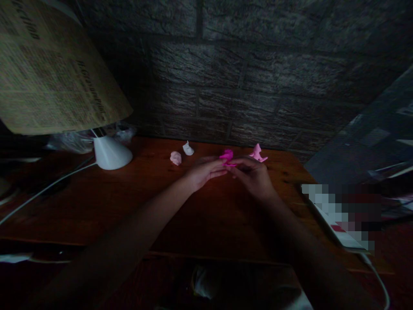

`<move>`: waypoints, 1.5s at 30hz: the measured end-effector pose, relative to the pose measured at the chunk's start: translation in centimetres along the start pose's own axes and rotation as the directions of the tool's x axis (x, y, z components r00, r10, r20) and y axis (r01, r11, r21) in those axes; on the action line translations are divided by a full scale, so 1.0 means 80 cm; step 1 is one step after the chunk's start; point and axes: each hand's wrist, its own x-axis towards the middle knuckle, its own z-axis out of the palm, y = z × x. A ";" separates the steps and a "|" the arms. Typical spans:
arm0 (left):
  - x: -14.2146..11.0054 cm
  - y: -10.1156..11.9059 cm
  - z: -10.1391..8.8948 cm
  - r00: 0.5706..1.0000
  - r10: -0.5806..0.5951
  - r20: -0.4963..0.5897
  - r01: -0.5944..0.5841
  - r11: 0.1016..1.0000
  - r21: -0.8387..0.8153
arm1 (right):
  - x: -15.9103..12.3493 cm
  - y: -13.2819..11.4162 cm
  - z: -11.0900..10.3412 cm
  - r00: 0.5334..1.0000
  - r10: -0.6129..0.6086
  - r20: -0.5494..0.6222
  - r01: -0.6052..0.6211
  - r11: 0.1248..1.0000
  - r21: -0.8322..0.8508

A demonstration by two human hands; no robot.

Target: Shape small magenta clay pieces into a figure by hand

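My left hand [208, 173] and my right hand [256, 175] meet above the middle of the wooden table. Between their fingertips is a bright magenta piece of modelling clay [227, 156], with a thin strip stretching toward my right fingers. The left hand's fingers point right and support the clay, while the right thumb and forefinger pinch its edge. Just behind the right hand stands a lighter pink clay piece [257, 153] with pointed ends, partly covered by the hand. A pale pink lump [176, 158] and a white lump [188, 148] lie left of the left hand.
A lamp with a newsprint-patterned shade [61, 73] and white base [112, 154] stands at the left, its cord running to the table [226, 232] edge. Crumpled clear plastic [69, 142] lies behind it. A stone-block wall [206, 77] closes the back. A flat white-edged object, partly blurred, sits right.
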 end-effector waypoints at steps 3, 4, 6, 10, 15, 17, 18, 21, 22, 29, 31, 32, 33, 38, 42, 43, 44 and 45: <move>0.001 -0.003 -0.002 1.000 -0.031 -0.002 0.031 1.000 -0.001 | -0.001 0.003 0.001 0.999 -0.051 -0.014 0.050 0.998 -0.032; 0.001 -0.003 -0.002 0.999 -0.040 -0.001 0.040 0.999 -0.005 | -0.001 0.004 0.001 0.998 -0.062 -0.012 0.062 0.997 -0.037; 0.001 -0.004 -0.002 0.999 -0.044 -0.005 0.044 0.999 -0.015 | -0.001 0.005 0.002 0.997 -0.075 0.000 0.075 0.996 -0.046; 0.000 -0.002 -0.002 1.000 -0.006 -0.014 0.006 1.000 0.013 | -0.002 -0.001 0.004 0.998 -0.013 0.063 0.011 1.000 0.020; 0.001 -0.001 -0.005 0.999 0.044 -0.028 -0.043 0.997 0.065 | 0.000 -0.015 0.003 0.960 0.144 0.240 -0.224 0.910 0.349; 0.002 -0.003 -0.006 1.000 0.018 0.012 -0.019 0.997 0.079 | 0.001 -0.014 0.001 0.946 0.227 0.230 -0.302 0.877 0.375; 0.003 -0.005 -0.006 0.999 0.000 0.038 -0.003 0.996 0.086 | 0.001 -0.012 0.001 0.941 0.273 0.201 -0.332 0.863 0.381; 0.004 -0.008 -0.006 0.995 -0.042 0.094 0.034 0.996 0.082 | 0.003 -0.002 0.000 0.917 0.376 0.135 -0.398 0.834 0.381; 0.004 -0.008 -0.005 0.993 -0.049 0.103 0.041 0.996 0.073 | 0.003 0.001 0.001 0.911 0.390 0.137 -0.412 0.832 0.373; -0.001 0.001 0.001 0.991 -0.051 0.124 0.053 0.999 -0.008 | 0.004 0.005 -0.002 0.911 0.381 0.159 -0.412 0.852 0.323; -0.001 0.002 0.002 0.991 -0.057 0.124 0.059 0.998 -0.016 | 0.004 0.004 -0.002 0.915 0.374 0.153 -0.404 0.858 0.318; -0.001 0.002 0.002 0.990 -0.057 0.125 0.060 0.998 -0.015 | 0.004 0.004 -0.002 0.916 0.370 0.151 -0.400 0.860 0.316; -0.002 0.002 0.002 0.990 -0.055 0.129 0.057 0.998 -0.012 | 0.004 0.004 -0.002 0.918 0.368 0.151 -0.397 0.863 0.313; -0.001 0.000 0.000 0.988 -0.034 0.154 0.033 0.999 0.010 | 0.003 0.004 0.000 0.917 0.375 0.137 -0.399 0.860 0.316; 0.000 -0.002 -0.002 0.987 -0.034 0.154 0.030 0.999 0.032 | 0.003 0.006 0.001 0.910 0.391 0.138 -0.415 0.862 0.291; 0.000 -0.002 -0.002 0.987 -0.036 0.155 0.032 0.999 0.033 | 0.003 0.007 0.001 0.907 0.400 0.134 -0.422 0.860 0.288; 0.000 -0.003 -0.002 0.987 -0.038 0.154 0.033 0.999 0.033 | 0.004 0.007 0.001 0.903 0.409 0.129 -0.429 0.857 0.287; -0.001 -0.003 -0.002 0.988 -0.040 0.152 0.035 0.999 0.033 | 0.004 0.007 0.002 0.900 0.418 0.124 -0.435 0.853 0.289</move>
